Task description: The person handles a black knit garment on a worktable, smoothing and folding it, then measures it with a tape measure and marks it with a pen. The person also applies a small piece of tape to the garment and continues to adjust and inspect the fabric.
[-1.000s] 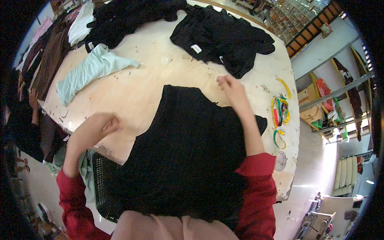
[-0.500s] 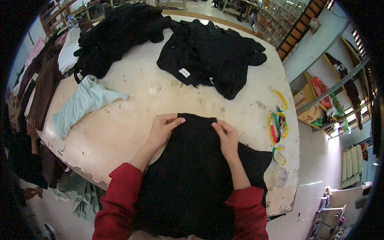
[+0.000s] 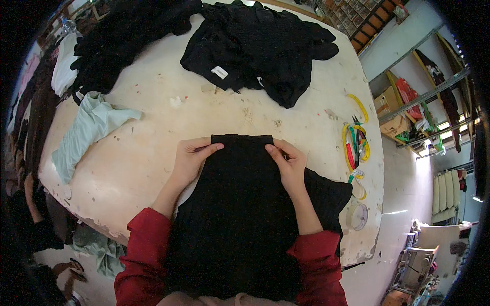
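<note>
Moved: left hand and right hand, onto the black garment since a second ago.
Pinch: I see each gripping one top corner.
Garment: lower centre of frame.

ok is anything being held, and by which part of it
The nearest black garment, by the corners of its far edge: left hand at the left corner, right hand at the right.

Measuring tape and heaped black clothes on a worktable show a garment workshop.
</note>
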Tool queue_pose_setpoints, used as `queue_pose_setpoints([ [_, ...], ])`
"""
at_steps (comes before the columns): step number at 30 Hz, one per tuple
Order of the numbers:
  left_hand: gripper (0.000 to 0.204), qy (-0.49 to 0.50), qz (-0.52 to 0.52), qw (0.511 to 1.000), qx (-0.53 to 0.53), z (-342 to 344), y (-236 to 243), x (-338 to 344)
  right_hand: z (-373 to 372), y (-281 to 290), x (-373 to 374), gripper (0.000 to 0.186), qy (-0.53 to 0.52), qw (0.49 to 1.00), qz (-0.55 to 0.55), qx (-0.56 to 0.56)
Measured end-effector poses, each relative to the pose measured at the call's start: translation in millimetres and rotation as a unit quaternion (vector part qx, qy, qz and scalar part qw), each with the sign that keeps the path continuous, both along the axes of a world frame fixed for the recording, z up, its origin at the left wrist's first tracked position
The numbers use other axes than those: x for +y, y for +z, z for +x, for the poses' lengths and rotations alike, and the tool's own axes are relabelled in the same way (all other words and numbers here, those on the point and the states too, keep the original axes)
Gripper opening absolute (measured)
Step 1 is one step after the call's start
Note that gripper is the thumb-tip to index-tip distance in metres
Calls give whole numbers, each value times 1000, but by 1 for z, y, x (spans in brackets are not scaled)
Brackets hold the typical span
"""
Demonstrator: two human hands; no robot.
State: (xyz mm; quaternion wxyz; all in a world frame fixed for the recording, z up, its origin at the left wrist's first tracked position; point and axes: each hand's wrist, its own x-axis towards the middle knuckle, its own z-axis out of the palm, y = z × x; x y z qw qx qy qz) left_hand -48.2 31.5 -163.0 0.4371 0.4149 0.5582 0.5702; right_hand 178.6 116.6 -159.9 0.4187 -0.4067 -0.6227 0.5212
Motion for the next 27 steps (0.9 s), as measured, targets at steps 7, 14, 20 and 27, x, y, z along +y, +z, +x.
queue_pose_setpoints([
  [7,11,-11,11,999,-33,0,0,-1,1,-1,2,19,15,1000,25,4],
  [14,11,-19,16,1000,-15,0,5,-3,3,-3,3,22,12,1000,17,-8],
  [20,17,-30,6,993,-111,0,-1,-1,3,-1,1,22,1,1000,-17,-24],
  [27,18,-42,20,992,-119,-2,-2,0,1,7,-1,22,18,999,-29,-25],
])
